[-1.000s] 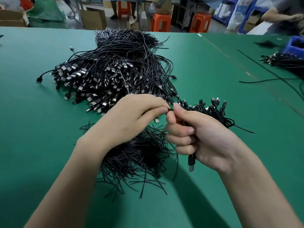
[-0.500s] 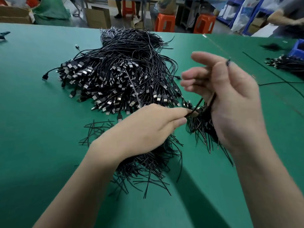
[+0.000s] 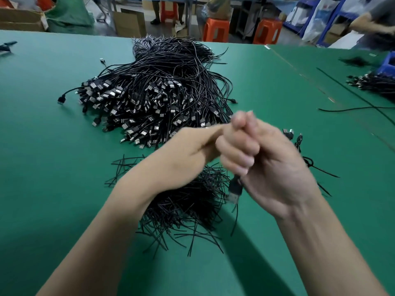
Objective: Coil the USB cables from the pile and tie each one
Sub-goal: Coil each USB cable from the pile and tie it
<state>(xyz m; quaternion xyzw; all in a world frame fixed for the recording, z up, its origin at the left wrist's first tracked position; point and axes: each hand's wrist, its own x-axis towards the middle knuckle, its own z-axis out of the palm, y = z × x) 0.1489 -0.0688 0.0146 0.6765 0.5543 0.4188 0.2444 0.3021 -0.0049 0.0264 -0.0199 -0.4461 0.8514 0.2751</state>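
Observation:
A big pile of black USB cables (image 3: 158, 99) lies on the green table (image 3: 53, 167), plugs toward me. A heap of short black twist ties (image 3: 188, 206) sits in front of it, partly under my arms. My right hand (image 3: 263, 165) is curled round a black USB cable; its plug (image 3: 234, 190) hangs out below the fist. My left hand (image 3: 192, 150) reaches across to the right fist, its fingertips hidden behind it, so what it pinches cannot be seen. Several tied cables (image 3: 299, 146) lie just right of my right hand.
Loose long cables (image 3: 352, 107) cross the table at the right, near another cable pile (image 3: 374, 84) and a blue bin (image 3: 388, 63). Orange stools (image 3: 215, 28) and cardboard boxes (image 3: 21, 20) stand beyond the far edge. Another person's arm (image 3: 372, 22) is at top right.
My right hand has dropped from its raised position and closed into a fist round the cable. My left hand has risen to meet it. The plug now hangs below the fist.

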